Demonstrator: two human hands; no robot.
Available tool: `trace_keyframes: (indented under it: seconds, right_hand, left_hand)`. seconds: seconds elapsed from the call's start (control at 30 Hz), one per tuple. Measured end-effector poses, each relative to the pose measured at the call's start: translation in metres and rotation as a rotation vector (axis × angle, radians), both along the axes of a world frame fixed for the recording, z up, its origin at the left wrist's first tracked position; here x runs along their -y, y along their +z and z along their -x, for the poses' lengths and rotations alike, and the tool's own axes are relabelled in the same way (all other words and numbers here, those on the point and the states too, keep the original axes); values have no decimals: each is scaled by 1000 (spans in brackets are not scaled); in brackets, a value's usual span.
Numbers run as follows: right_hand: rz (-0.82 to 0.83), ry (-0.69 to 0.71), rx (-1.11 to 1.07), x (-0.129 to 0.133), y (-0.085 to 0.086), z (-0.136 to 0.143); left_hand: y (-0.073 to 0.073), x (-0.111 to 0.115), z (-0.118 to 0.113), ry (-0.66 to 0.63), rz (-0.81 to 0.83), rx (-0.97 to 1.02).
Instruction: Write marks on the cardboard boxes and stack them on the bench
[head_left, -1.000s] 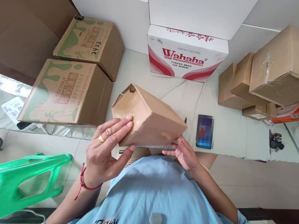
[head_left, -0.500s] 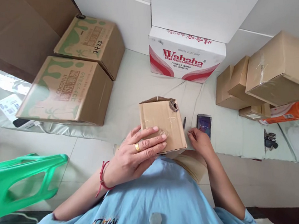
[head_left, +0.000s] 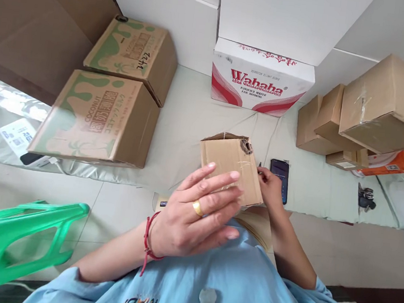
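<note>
A small cardboard box (head_left: 220, 151) sits at the table's front edge, with a torn hole in its far right corner. My left hand (head_left: 200, 209) hovers over the box's near side with fingers stretched out, holding nothing and wearing a gold ring. Beside the box's right side, my right hand (head_left: 270, 186) has its fingertips pinched around a thin dark pen (head_left: 260, 165). Most of the pen is covered by the fingers. Just right of that hand lies a phone (head_left: 280, 177) with its screen lit.
Two coconut cartons (head_left: 78, 113) stand at the left, near a white card (head_left: 16, 135). A Wahaha water carton (head_left: 261, 80) is at the back. Stacked brown boxes (head_left: 386, 104) and keys (head_left: 366, 197) are at the right. A green stool (head_left: 71, 209) stands on the floor.
My left hand has lifted off the box's top and now hangs above it. My right hand has moved from beside the phone onto the pen. The view has shifted slightly.
</note>
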State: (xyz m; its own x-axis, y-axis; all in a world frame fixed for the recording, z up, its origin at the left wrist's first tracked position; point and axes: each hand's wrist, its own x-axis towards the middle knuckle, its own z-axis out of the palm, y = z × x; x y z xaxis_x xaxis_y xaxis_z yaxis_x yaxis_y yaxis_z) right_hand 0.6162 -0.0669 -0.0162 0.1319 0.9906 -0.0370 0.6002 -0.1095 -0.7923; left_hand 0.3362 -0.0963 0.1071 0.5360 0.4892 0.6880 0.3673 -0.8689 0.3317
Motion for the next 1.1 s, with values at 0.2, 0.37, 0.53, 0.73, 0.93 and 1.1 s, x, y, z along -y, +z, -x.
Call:
trace_keyframes:
  seconds: [0.2,0.37,0.53,0.73,0.93,1.1]
  right_hand:
    - [-140,-343,-1018,2,45,-33]
    - [-173,-251,-1100,0,86,-19]
    - [-249,-24,-1118,-13,110,15]
    - [-323,34,-1007,-31,120,39]
    - [-327,-117,-784,-26,121,46]
    - [-277,-100,-648,-20,119,52]
  left_hand:
    - [-13,-11,-27,-5,59,-322]
    - [-23,-8,-31,45,68,-271]
    - [-21,-8,-31,51,88,-237]
    - [-23,-8,-30,46,100,-217]
    - [-24,-9,-32,39,113,-190]
    - [-24,-9,-33,34,115,-193]
